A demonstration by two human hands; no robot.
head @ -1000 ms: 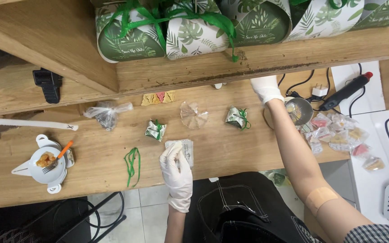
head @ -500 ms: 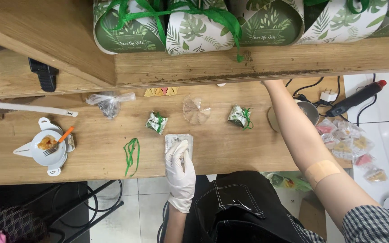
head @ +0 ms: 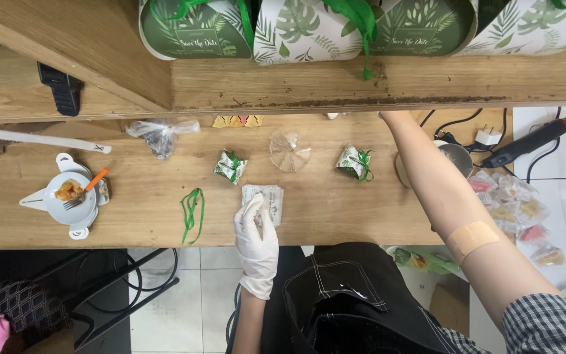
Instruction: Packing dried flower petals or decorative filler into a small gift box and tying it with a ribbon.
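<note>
The flat packet (head: 264, 198) lies near the counter's (head: 335, 216) front edge, pinned under the gloved left hand (head: 255, 235), whose fingers are laid flat on it. The right hand is reached in under the shelf (head: 309, 85) and hidden, so its grip cannot be told. With that arm stretched across, the metal bowl (head: 456, 159) or cables (head: 453, 128) could be knocked by the forearm, and the packet could be slid off the edge if pressure slackens.
</note>
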